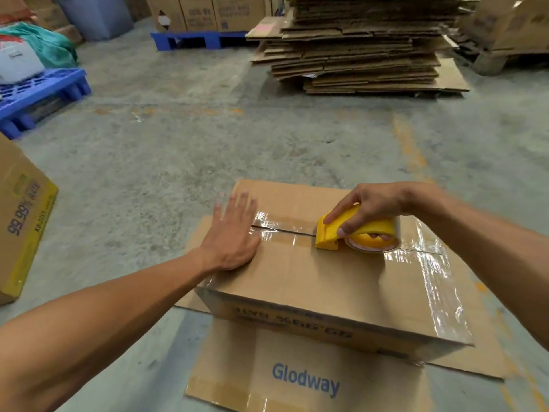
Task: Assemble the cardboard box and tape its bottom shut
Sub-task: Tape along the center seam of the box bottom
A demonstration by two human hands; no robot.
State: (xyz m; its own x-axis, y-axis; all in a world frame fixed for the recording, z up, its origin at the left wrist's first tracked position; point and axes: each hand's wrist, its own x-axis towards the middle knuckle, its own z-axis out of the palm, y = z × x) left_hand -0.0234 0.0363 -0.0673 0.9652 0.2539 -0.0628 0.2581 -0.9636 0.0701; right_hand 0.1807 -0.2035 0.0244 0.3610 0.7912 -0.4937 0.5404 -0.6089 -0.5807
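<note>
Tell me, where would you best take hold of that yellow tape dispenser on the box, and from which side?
Grip the tape dispenser over its curved yellow back, coming from above. The right hand does just that: its fingers wrap the hump, while the roll sits beneath and the flat cutter end points along the seam of the cardboard box toward the flat left hand.

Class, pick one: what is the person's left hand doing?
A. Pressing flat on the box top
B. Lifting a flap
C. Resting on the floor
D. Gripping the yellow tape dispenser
A: the left hand lies open and flat on the cardboard box, while the right hand holds the tape dispenser.
</note>
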